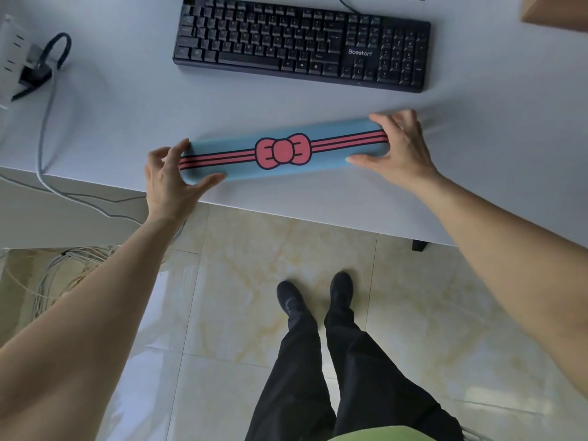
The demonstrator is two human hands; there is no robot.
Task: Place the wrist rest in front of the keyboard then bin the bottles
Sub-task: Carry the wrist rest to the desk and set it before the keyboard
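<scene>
Shoes (315, 297) and dark trousers stand on the marbled floor (254, 249) at our 6 o'clock, below the desk (318, 205) edge. Just past that edge we hold the blue wrist rest (283, 151), pink bow printed at its middle, by both ends: our left hand (171, 179) at 9 o'clock curls around its left end, thumb along the near side, and our right hand (397, 151) at 3 o'clock clamps the right end, fingers draped over the top. It lies slanted, right end farther away. Toward 12 o'clock, apart from it across bare desk, sits the black keyboard (302, 43). At 10 o'clock a grey cable (47, 122) runs to a power strip (9, 58).
</scene>
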